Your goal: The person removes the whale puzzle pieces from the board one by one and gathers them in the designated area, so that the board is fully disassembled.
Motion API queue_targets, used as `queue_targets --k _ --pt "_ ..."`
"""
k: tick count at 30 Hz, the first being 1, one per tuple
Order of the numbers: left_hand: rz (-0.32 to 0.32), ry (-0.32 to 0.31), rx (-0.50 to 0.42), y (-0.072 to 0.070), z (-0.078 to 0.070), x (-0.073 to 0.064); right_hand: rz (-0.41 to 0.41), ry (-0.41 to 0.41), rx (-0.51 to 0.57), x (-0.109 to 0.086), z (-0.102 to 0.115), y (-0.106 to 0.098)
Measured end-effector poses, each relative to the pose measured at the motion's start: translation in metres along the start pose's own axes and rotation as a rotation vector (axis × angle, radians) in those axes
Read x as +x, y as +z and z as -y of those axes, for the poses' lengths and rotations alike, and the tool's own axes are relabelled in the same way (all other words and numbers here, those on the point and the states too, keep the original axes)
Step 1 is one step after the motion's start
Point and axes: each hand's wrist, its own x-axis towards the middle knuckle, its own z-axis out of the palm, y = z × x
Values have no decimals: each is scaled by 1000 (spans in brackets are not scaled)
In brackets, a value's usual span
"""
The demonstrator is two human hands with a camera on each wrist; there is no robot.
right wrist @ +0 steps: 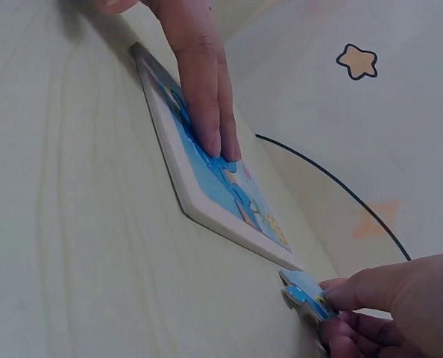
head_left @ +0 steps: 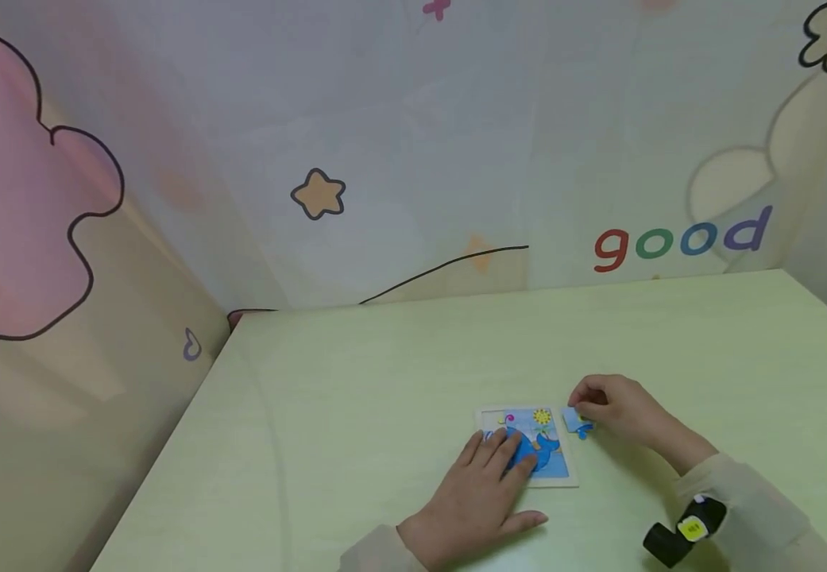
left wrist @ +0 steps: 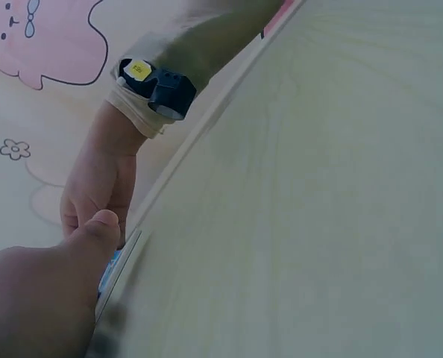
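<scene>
Head view: the L hand [head_left: 472,494] lies w/ fingers stretched, flat upon the puzzle tray [head_left: 554,482], and grasps nothing. The tray rests on the pale table [head_left: 356,413]; its picture shows a yellow sun & a blue tail. The R hand [head_left: 624,413] pinches a puzzle piece [head_left: 574,423], just beside the tray's R edge. On the R sleeve [head_left: 756,508] sits a blk device [head_left: 685,531].

L wrist view: the L thumb is close to the camera; the R hand appears behind it, but what it holds there, one cannot tell.

R wrist view: L fingertips touch the picture; R thumb & fingers grip the piece near the tray's corner. Whether the piece touches the table, cannot tell.
</scene>
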Motion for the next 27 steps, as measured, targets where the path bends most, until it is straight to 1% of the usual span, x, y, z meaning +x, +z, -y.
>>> queue_targets --k 4,7,11,17,20,23,27 --pt "50 13 -30 0 1 1 -22 11 -20 -1 -3 3" --pt "86 10 -53 -1 1 0 -37 21 -26 -2 -2 6" --pt "103 2 -65 0 2 -1 -39 38 -17 -2 -1 9" --pt "101 9 -66 0 2 -1 -34 34 -13 0 -1 6" --pt "86 15 -56 0 2 -1 -35 21 -15 2 2 4" --pt "58 21 -37 2 3 -2 -44 -4 -23 7 8 4" --pt "39 31 -26 3 4 -3 -49 -66 -26 13 20 7"
